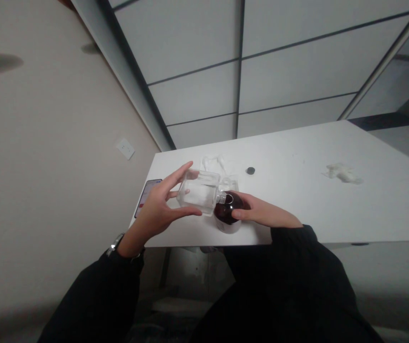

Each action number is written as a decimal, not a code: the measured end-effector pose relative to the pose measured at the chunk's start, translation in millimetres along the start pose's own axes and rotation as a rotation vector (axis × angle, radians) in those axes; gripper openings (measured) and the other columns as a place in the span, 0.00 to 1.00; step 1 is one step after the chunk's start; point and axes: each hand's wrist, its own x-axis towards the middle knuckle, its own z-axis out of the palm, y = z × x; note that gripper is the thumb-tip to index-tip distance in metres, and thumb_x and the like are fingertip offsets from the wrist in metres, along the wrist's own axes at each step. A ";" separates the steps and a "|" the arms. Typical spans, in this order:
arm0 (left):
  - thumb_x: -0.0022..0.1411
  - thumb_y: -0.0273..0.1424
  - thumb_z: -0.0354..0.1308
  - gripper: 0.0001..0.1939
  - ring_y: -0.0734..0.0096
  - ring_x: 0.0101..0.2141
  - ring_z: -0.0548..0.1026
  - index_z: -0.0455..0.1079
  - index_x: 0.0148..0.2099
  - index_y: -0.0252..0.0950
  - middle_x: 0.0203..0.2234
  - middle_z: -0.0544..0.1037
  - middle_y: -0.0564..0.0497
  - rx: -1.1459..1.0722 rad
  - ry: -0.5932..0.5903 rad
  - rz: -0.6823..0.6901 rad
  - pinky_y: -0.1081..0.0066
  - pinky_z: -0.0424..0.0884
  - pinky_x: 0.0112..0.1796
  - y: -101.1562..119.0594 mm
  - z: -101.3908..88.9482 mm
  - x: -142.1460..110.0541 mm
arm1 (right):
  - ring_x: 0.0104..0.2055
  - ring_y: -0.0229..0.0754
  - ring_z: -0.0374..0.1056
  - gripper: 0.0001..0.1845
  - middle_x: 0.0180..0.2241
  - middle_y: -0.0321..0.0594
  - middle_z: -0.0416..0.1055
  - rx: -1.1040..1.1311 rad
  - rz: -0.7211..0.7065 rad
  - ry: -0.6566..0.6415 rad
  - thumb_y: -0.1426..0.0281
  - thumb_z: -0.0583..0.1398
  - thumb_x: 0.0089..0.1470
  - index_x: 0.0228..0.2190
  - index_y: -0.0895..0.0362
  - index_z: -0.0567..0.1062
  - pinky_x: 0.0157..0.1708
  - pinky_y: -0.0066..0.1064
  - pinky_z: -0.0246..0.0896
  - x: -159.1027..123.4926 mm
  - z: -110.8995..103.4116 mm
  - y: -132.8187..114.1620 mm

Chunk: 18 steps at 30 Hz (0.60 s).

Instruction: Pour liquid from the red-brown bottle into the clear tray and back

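Note:
My left hand [159, 207] grips a clear square bottle [199, 191], tipped on its side with its neck pointing right. The neck meets the rim of a clear glass [229, 214] holding dark red liquid. My right hand [261, 213] wraps around that glass on the white table [297, 200]. Both sleeves are black, and a watch sits on my left wrist.
A phone [146, 195] lies at the table's left edge. A small black cap [250, 170] rests behind the glass, with clear plastic wrapping [213, 164] beside it. A crumpled white tissue [342, 172] lies to the right. A wall with a socket [126, 148] stands left.

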 end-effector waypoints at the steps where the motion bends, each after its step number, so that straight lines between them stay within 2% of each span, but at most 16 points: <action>1: 0.54 0.48 0.76 0.51 0.48 0.64 0.72 0.59 0.75 0.45 0.64 0.72 0.38 0.041 0.003 0.042 0.54 0.79 0.55 1.0 -0.7 1.0 | 0.63 0.57 0.68 0.44 0.61 0.50 0.74 0.003 0.001 -0.004 0.43 0.70 0.52 0.60 0.56 0.72 0.68 0.52 0.57 0.1 -0.1 0.2; 5: 0.59 0.55 0.68 0.52 0.52 0.60 0.74 0.52 0.78 0.47 0.61 0.75 0.40 0.242 0.018 0.253 0.52 0.74 0.60 5.2 -2.2 6.4 | 0.63 0.57 0.69 0.44 0.61 0.50 0.73 0.000 0.002 -0.011 0.43 0.70 0.52 0.60 0.56 0.72 0.68 0.53 0.57 0.0 -0.6 0.8; 7: 0.61 0.58 0.63 0.52 0.54 0.58 0.75 0.48 0.79 0.46 0.60 0.76 0.40 0.300 0.009 0.314 0.52 0.72 0.60 8.0 -2.3 9.1 | 0.63 0.57 0.69 0.44 0.62 0.50 0.73 0.001 -0.002 -0.004 0.43 0.70 0.52 0.60 0.56 0.72 0.68 0.54 0.57 -0.3 -0.7 1.6; 12: 0.64 0.58 0.59 0.52 0.56 0.57 0.75 0.42 0.80 0.47 0.58 0.76 0.41 0.354 -0.003 0.369 0.55 0.72 0.59 15.9 -0.9 12.6 | 0.64 0.57 0.68 0.44 0.63 0.50 0.73 0.007 -0.010 0.006 0.43 0.70 0.53 0.61 0.56 0.71 0.69 0.54 0.55 -0.7 -0.8 4.5; 18: 0.65 0.59 0.57 0.51 0.55 0.56 0.74 0.42 0.80 0.46 0.59 0.74 0.40 0.387 -0.022 0.370 0.55 0.73 0.59 21.0 -0.2 13.8 | 0.64 0.57 0.68 0.43 0.63 0.49 0.73 0.013 -0.017 0.007 0.44 0.70 0.53 0.61 0.55 0.72 0.69 0.53 0.55 -0.3 0.3 2.8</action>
